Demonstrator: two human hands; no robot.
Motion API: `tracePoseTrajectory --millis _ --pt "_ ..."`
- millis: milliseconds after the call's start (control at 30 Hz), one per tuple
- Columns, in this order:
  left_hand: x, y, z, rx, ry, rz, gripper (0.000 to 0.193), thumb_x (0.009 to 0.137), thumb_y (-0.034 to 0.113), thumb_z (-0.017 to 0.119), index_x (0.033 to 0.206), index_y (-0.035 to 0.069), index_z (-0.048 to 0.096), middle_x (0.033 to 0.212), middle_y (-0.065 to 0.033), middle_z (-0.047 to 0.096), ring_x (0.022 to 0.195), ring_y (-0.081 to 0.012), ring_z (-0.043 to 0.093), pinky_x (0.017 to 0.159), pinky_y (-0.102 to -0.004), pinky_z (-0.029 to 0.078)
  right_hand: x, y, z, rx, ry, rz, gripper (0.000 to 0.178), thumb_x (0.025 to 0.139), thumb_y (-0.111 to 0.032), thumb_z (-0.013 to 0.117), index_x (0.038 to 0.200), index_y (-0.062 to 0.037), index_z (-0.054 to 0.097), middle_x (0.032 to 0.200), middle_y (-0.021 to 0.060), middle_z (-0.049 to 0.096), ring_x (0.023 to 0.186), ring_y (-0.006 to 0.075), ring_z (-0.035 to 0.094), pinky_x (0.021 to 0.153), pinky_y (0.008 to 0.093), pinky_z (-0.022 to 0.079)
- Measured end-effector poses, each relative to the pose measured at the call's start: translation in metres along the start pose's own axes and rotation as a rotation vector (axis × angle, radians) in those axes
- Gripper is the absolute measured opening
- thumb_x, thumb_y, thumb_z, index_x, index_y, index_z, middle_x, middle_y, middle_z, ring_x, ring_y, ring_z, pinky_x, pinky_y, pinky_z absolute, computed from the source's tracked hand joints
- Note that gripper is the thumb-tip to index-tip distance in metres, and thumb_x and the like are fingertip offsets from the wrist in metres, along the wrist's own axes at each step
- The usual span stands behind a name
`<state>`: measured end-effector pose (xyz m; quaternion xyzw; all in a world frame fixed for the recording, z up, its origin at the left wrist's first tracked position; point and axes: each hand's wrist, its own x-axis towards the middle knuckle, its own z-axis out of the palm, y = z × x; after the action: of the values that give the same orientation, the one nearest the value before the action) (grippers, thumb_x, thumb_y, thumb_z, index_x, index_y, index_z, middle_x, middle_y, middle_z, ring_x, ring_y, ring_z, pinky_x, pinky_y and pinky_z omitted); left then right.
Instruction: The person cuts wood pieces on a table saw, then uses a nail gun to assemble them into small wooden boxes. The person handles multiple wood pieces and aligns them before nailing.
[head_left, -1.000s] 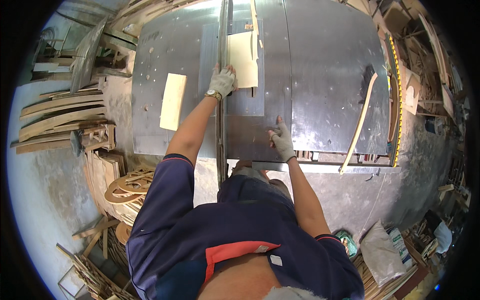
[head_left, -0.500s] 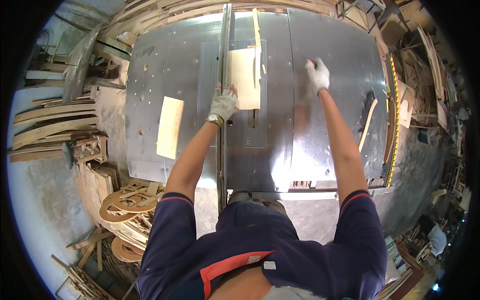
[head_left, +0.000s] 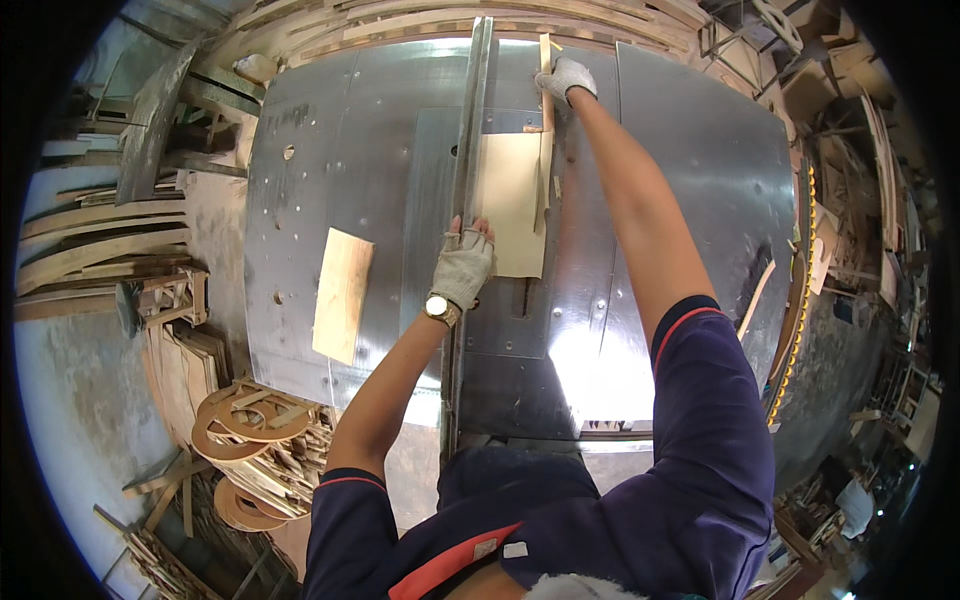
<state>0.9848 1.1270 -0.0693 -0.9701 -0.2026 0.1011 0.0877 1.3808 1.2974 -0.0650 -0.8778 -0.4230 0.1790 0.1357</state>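
My left hand [head_left: 463, 272], in a pale glove with bare fingertips, lies over the long metal fence [head_left: 470, 150]. Its fingers stretch onto the near left part of a pale wooden board [head_left: 510, 215]. That board rests flat on the metal table against the fence's right side. A narrow wood strip [head_left: 546, 150] runs along the board's right edge and beyond its far end. Near the strip's far end, my gloved right hand [head_left: 569, 80] is closed on it, the fingertips curled around its left side. Below the board's near edge a slot [head_left: 521, 298] shows in the table.
Another pale board [head_left: 343, 295] lies on the metal table [head_left: 400, 80] to the left. A thin curved offcut [head_left: 756, 298] sits near the right edge, beside a yellow toothed strip [head_left: 808, 260]. Ring-shaped wood pieces [head_left: 250, 425] and scraps are piled at the lower left.
My right hand has moved from above the right part of the table, far and left, onto the strip. The view has shifted; my left hand stays by the fence and board.
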Motion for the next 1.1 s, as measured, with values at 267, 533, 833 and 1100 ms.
tracePoseTrajectory --millis 267,533,833,1100 --pt "0.024 -0.006 0.018 0.050 -0.028 -0.053 0.070 0.089 0.037 0.061 0.149 0.003 0.043 0.156 -0.0106 0.047 0.151 -0.0219 0.036 0.129 -0.0584 0.011 0.027 0.016 0.001 0.087 0.058 0.119 0.063 0.080 -0.048 0.074 0.121 0.0003 0.070 0.123 0.0267 0.070 0.115 0.0402 0.068 0.099 0.0465 0.055" --pt "0.041 -0.009 0.013 0.054 -0.016 -0.046 0.075 0.087 0.038 0.065 0.149 0.003 0.043 0.155 -0.0122 0.048 0.151 -0.0228 0.035 0.129 -0.0582 0.010 -0.001 0.068 -0.026 0.247 0.521 0.216 0.051 0.080 -0.037 0.072 0.116 -0.0013 0.067 0.108 0.0244 0.074 0.102 0.0397 0.072 0.092 0.0487 0.057" --pt "0.044 -0.021 0.018 0.076 -0.062 -0.023 0.061 0.096 0.035 0.056 0.146 0.002 0.046 0.153 -0.0108 0.051 0.151 -0.0225 0.036 0.129 -0.0576 0.008 -0.108 0.080 -0.053 0.215 0.170 -0.036 0.043 0.080 -0.033 0.070 0.115 -0.0079 0.073 0.106 0.0188 0.074 0.100 0.0381 0.071 0.091 0.0440 0.055" --pt "0.073 -0.034 0.001 0.037 -0.081 -0.008 0.076 0.087 0.049 0.068 0.145 0.005 0.048 0.151 -0.0091 0.053 0.149 -0.0222 0.038 0.129 -0.0580 0.009 -0.181 0.081 -0.078 0.286 0.020 -0.188 0.034 0.085 -0.015 0.063 0.114 -0.0041 0.074 0.071 0.0079 0.064 0.065 0.0147 0.063 0.066 0.0320 0.051"
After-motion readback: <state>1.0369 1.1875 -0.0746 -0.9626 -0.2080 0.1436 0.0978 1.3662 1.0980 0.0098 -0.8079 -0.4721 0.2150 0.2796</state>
